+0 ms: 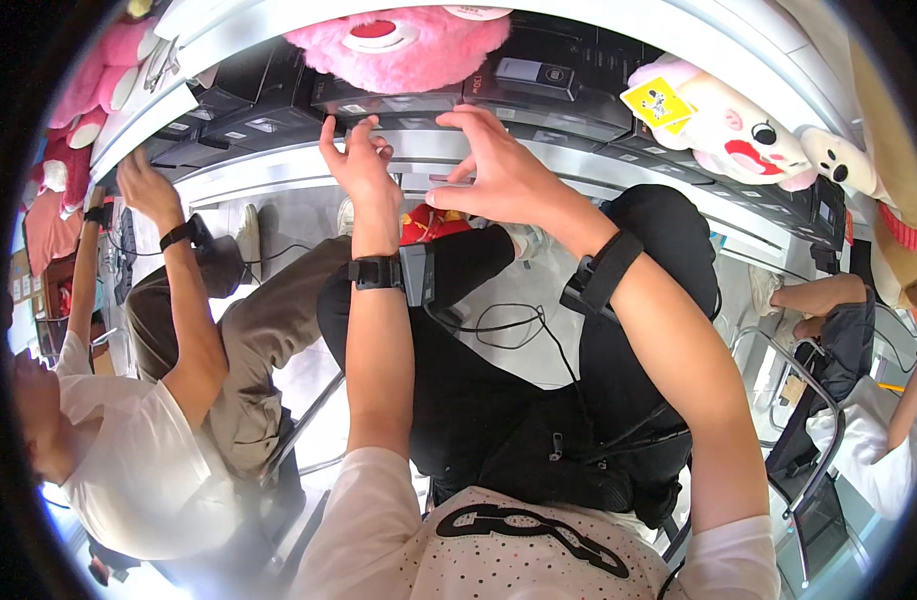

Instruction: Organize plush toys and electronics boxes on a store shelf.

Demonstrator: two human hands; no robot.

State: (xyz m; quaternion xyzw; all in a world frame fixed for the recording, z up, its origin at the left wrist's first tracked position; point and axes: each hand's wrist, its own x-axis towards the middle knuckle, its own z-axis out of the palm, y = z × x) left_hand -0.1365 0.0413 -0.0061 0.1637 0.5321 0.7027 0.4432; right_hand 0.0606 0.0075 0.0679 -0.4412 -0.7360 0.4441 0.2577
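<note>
Shirt [519, 572] fabric is filling the lower centre, nearest the viewer. At upper centre, the left hand [367, 165] and right hand [504, 170] are standing apart, fingers bent and spread, seemingly gripping nothing; whether fingertips are touching the boxes [544, 85], one cannot tell. These are lining the upper frame, packed close, probably to save room. Plush [399, 60] is sitting over them, their tops presumably giving it a seat. Straps [375, 272] are securing devices [417, 275] below the hands.

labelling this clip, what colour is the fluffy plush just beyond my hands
The fluffy plush is mainly pink, seen best in the head view.
</note>
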